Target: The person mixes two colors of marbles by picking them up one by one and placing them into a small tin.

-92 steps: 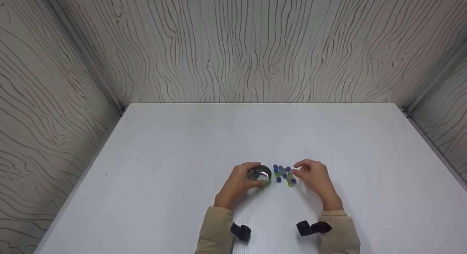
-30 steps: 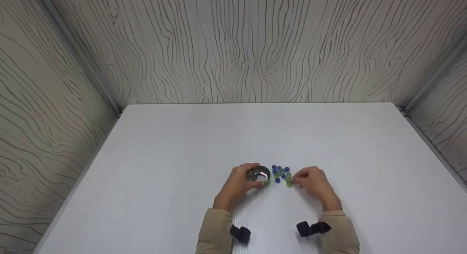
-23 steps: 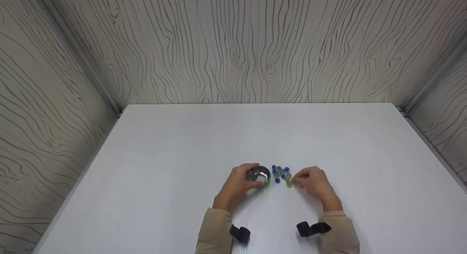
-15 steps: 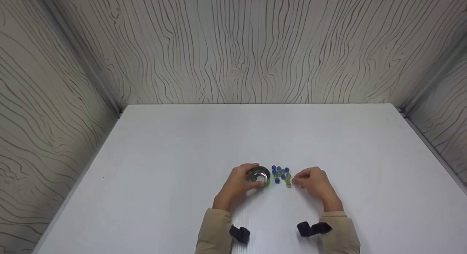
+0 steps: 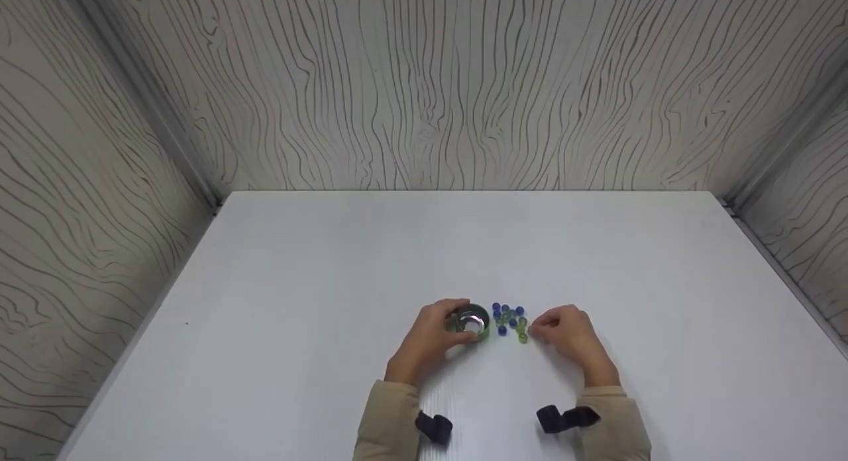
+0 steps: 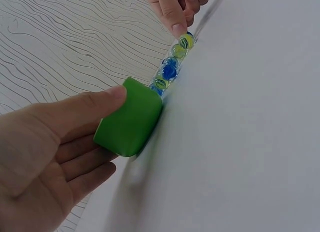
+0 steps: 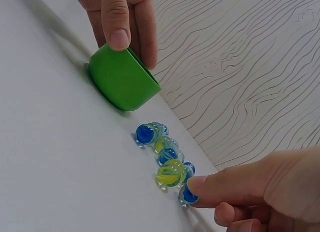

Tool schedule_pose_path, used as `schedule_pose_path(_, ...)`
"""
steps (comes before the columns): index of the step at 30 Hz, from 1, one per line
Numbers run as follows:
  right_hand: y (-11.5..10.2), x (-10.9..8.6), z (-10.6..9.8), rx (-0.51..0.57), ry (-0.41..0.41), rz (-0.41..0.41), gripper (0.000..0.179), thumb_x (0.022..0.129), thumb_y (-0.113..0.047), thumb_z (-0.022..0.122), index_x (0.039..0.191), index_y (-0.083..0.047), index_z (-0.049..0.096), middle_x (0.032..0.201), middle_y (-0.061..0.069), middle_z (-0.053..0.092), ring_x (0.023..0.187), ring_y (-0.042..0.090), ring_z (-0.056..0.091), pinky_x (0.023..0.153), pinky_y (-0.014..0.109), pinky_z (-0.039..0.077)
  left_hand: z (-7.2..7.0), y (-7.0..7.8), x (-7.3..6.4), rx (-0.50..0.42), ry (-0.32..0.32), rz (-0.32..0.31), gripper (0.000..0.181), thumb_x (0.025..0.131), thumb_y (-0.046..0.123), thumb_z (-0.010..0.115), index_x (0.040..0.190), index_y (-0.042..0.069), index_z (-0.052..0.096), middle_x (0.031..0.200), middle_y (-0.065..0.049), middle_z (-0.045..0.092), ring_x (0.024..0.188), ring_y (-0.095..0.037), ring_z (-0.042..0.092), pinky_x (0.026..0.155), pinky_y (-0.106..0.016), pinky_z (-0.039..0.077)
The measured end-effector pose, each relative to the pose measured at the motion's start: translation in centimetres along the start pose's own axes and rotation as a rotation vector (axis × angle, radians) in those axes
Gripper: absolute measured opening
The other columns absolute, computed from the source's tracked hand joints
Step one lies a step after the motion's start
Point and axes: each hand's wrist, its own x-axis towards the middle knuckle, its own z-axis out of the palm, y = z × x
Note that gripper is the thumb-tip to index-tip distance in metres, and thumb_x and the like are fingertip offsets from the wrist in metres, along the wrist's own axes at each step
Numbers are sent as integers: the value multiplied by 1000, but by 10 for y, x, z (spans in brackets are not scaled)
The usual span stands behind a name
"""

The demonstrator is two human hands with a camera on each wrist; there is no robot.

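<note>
A small green bowl [image 6: 132, 119] with a shiny inside stands on the white table. My left hand [image 5: 430, 332] grips its side, thumb over the near rim and fingers around the far side. Just right of the bowl lies a cluster of blue and yellow-green glass marbles [image 7: 171, 173]. At the cluster's right edge, my right hand [image 5: 568, 332] pinches a blue marble [image 7: 188, 195] between thumb and forefinger, low over the tabletop. In the head view that marble is hidden by the fingertips. The other fingers of the right hand are curled in.
The white table [image 5: 318, 262] runs back to a wood-grain patterned panel [image 5: 424, 90], with similar panels at left and right. Dark straps with small cameras [image 5: 435, 428] sit on both sleeved wrists.
Since the earliest frame my right hand has come slightly nearer and its thumb and forefinger have closed on a blue marble at the cluster's edge. My left hand stays on the bowl.
</note>
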Motion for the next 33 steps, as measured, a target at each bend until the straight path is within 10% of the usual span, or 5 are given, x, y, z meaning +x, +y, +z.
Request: schedule_pose_path(33, -11, -2, -1, -7, 65, -64, 13, 85, -6, 68, 91, 4, 73, 83, 14, 69, 70, 15, 53, 59, 21, 41, 1, 0, 0, -13, 11, 16, 57, 79, 16, 78, 131, 2, 57, 130, -15, 63, 126, -29, 57, 112, -42, 45)
